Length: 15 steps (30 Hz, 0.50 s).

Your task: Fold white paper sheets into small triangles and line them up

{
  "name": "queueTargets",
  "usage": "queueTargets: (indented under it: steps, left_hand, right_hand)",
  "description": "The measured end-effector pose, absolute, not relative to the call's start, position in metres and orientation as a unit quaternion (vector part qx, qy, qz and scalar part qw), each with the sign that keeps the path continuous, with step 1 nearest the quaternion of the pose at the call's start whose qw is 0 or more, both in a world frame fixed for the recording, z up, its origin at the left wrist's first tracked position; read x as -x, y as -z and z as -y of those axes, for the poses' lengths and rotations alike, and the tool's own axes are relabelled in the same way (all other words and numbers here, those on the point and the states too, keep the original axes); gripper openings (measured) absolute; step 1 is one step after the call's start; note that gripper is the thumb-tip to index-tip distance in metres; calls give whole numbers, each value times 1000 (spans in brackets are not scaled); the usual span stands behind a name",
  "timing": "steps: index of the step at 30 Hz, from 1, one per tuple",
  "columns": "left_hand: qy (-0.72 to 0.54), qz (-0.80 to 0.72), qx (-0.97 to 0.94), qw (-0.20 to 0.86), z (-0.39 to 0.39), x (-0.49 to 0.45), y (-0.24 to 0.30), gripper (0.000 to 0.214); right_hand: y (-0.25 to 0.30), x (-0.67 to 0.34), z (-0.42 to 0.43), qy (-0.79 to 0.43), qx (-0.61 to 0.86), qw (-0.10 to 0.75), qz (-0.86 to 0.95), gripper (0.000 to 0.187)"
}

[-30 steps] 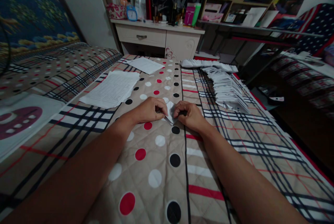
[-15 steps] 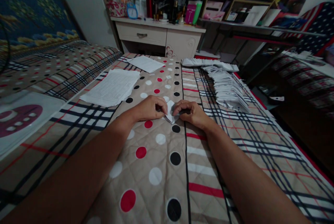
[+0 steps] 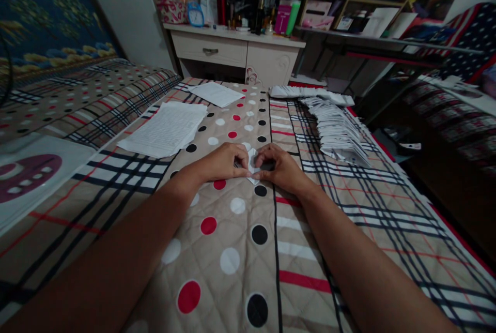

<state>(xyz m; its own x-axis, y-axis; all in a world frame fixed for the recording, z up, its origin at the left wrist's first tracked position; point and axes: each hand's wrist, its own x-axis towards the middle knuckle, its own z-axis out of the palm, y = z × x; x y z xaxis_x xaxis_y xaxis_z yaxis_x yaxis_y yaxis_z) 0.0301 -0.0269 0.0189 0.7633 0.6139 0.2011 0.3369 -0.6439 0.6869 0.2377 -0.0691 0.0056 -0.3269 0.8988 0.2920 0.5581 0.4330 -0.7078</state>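
A small folded piece of white paper [image 3: 252, 159] lies on the patterned bedspread [image 3: 236, 229] in the middle of the view. My left hand [image 3: 227, 161] grips its left side, fingers curled and thumb stretched toward the centre. From the other side my right hand [image 3: 279, 166] pinches the paper, its thumb near the left thumb at the lower part. The fingers cover much of the paper, so the folds are only partly seen.
Flat paper sheets lie in a stack [image 3: 165, 130] at left, with another white sheet pile [image 3: 217, 94] behind. Folded paper pieces form a long row [image 3: 341, 134] at right. A white bag with a purple print [image 3: 77, 153] lies far left. A cabinet [image 3: 232, 54] stands beyond the bed.
My right thumb has moved left and down along the paper, close to the left thumb. The folded paper stays in place between both hands, now more covered.
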Motion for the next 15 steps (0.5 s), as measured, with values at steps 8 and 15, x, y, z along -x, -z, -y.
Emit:
queueTargets:
  steps: [8, 15]
  left_hand:
    - [-218, -409, -842, 277, 19, -26, -9, 57]
    - [-192, -436, -818, 322, 18, -26, -7, 54]
  right_hand:
    - [-13, -237, 68, -229, 584, 273, 730, 72]
    - [-11, -236, 64, -280, 605, 271, 694, 55]
